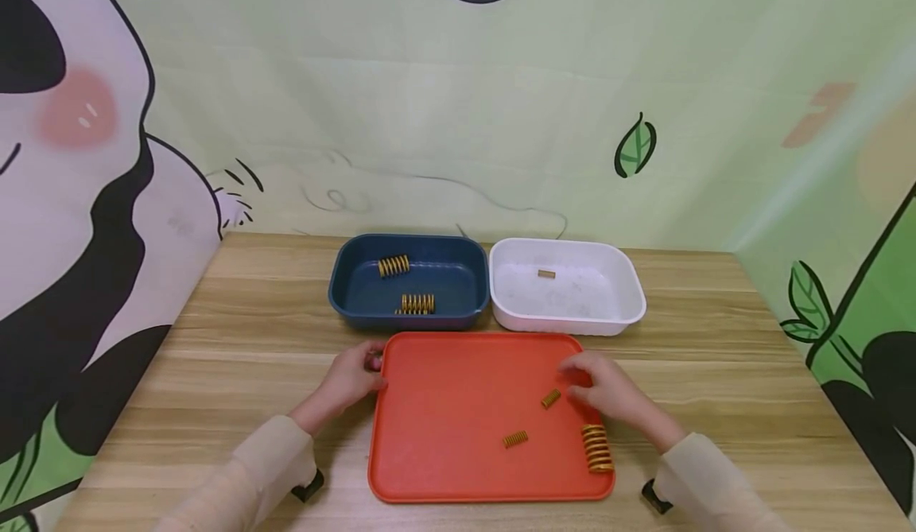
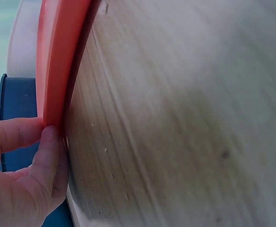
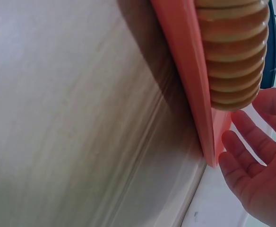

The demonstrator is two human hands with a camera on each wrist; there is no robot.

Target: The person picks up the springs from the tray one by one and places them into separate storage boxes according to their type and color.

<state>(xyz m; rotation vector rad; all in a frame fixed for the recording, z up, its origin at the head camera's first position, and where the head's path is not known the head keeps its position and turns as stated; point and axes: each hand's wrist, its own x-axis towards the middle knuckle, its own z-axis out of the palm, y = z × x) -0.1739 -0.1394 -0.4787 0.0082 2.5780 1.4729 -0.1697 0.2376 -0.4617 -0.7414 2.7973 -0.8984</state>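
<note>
An orange-red tray point(image 1: 458, 405) lies on the table with several yellow springs on its right part. My left hand point(image 1: 351, 377) pinches the tray's left edge; in the left wrist view the thumb and fingers point(image 2: 48, 151) meet at its rim. Over the tray's right side is my right hand point(image 1: 604, 389), its fingers spread and relaxed with nothing held. Just left of those fingertips lies a small spring point(image 1: 550, 398). Another small spring point(image 1: 515, 439) sits nearer the front. A large spring point(image 1: 597, 448) lies by the right rim, looming close in the right wrist view.
Behind the tray, a dark blue bin point(image 1: 458, 277) contains several larger yellow springs point(image 1: 393, 266). A white bin point(image 1: 572, 301) beside it has one small spring point(image 1: 547, 274) inside. The wooden table point(image 1: 708, 317) ends at a printed cloth backdrop point(image 1: 401, 118).
</note>
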